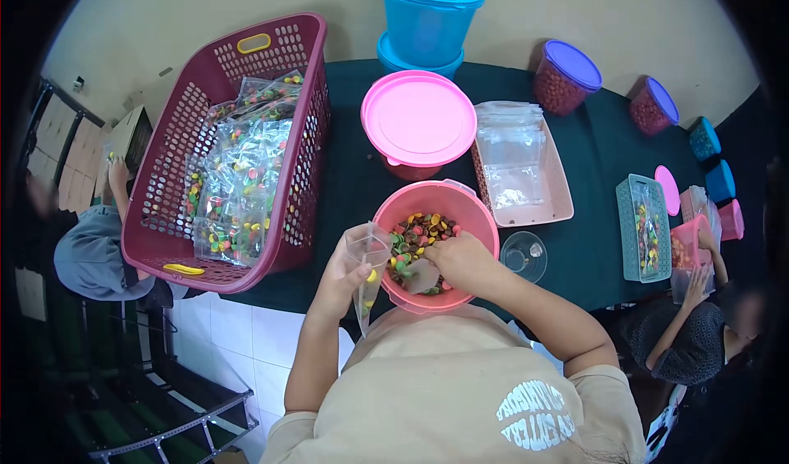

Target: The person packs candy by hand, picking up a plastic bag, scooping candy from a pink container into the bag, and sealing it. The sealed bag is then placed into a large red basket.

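Both hands [403, 263] work candy [415, 232] into a bag [367, 271].

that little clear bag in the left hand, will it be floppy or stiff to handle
Probably floppy: the clear bag is thin film, hanging limp below the left hand. It looks light, with only a few candies visible inside. Likely slick too, and its mouth may sag shut unless the hand holds it open.

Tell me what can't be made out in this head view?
- Right hand: fingertips buried among candies in the pink tub.
- Red container: contents covered by the pink lid.
- Small bag in the left hand: contents too small to count.
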Demonstrator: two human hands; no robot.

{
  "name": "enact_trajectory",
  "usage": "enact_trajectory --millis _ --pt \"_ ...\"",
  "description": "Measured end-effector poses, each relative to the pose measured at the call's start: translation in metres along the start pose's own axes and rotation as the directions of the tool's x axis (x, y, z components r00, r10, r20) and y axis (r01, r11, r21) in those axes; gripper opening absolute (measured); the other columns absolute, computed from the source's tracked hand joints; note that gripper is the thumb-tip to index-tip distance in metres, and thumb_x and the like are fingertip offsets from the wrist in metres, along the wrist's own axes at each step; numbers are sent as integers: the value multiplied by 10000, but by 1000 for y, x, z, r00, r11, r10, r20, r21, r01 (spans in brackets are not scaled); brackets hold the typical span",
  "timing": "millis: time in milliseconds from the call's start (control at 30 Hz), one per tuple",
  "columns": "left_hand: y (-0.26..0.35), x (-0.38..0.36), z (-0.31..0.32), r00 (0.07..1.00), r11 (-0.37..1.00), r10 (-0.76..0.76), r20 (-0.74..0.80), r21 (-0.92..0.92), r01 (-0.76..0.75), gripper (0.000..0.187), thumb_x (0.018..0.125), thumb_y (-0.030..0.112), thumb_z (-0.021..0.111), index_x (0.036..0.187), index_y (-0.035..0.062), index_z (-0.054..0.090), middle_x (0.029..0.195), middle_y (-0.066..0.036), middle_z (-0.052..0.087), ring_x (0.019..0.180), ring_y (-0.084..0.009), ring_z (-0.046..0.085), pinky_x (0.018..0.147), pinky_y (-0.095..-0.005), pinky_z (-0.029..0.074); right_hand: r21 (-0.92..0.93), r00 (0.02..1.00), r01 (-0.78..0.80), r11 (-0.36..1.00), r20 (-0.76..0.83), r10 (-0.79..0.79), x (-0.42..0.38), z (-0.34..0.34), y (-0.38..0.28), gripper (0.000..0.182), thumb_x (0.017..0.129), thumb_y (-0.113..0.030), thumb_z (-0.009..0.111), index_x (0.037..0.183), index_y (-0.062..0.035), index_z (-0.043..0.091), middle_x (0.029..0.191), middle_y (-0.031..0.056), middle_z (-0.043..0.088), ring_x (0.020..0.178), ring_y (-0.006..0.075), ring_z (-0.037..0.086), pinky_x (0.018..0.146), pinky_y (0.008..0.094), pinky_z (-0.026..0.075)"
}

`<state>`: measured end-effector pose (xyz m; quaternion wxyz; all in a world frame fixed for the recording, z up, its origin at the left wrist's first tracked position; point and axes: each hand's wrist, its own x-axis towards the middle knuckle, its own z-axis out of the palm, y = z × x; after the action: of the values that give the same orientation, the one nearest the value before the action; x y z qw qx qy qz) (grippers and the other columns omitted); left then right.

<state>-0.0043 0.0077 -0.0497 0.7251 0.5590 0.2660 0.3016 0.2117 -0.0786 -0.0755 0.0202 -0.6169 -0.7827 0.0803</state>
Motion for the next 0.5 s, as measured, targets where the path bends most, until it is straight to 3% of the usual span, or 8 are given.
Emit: enact_trajectory --millis 67,200,267,333,400,467,500 --pt "0 0 0 1000 999 -12 -8 -38 12 895 720 587 691 1328 10 379 1194 -147 507 1030 -236 573 893 -365 469 198 999 2 980 35 -9 -1 -8 3 254 708 -173 701 925 -74 614 824 73 644 800 252 642 748 397 440" --pt "-2 -2 -1 999 995 -10 -31 -98 7 869 732 559 688 1327 7 376 1177 -143 510 1025 -224 575 886 -356 472 337 1000 -9 941 18 3 -9 -25 12 166 803 -187 637 920 -71 616 844 85 644 819 280 629 752 403 433" --pt "-5 -3 -1 998 995 29 -55 -96 -34 864 737 554 685 1327 5 374 1164 -140 510 1008 -218 576 875 -351 475 494 997 -27 869 -56 62 -12 -33 15 144 860 -185 558 883 -53 608 829 95 649 791 296 633 761 431 433" --pt "-5 -5 -1 995 993 64 -77 -92 -71 859 742 550 681 1327 2 371 1152 -138 511 992 -213 577 864 -347 477 532 996 -43 846 -40 76 -13 -45 17 147 867 -187 555 877 -48 605 832 105 643 790 309 624 745 438 444" --pt "-5 -5 -2 959 970 210 -189 -82 -228 857 749 560 666 1323 -4 372 1139 -135 509 957 -203 578 850 -338 477 569 995 -62 820 -26 93 -15 -61 19 152 873 -188 553 871 -44 602 835 115 637 790 321 616 728 445 456" --pt "-2 -6 0 948 962 231 -221 -93 -256 819 750 487 705 1318 -5 379 1117 -121 519 918 -177 565 832 -319 465 507 989 -74 859 -71 127 -17 -78 20 179 876 -195 552 848 -24 595 823 136 630 776 337 608 712 443 472" --pt "-1 -7 0 932 958 286 -222 97 -271 797 741 425 729 1316 -4 383 1095 -112 527 912 -168 558 825 -312 459 557 979 -39 830 -147 144 -20 -83 21 173 881 -191 558 847 -28 606 746 149 602 725 339 590 696 430 446"
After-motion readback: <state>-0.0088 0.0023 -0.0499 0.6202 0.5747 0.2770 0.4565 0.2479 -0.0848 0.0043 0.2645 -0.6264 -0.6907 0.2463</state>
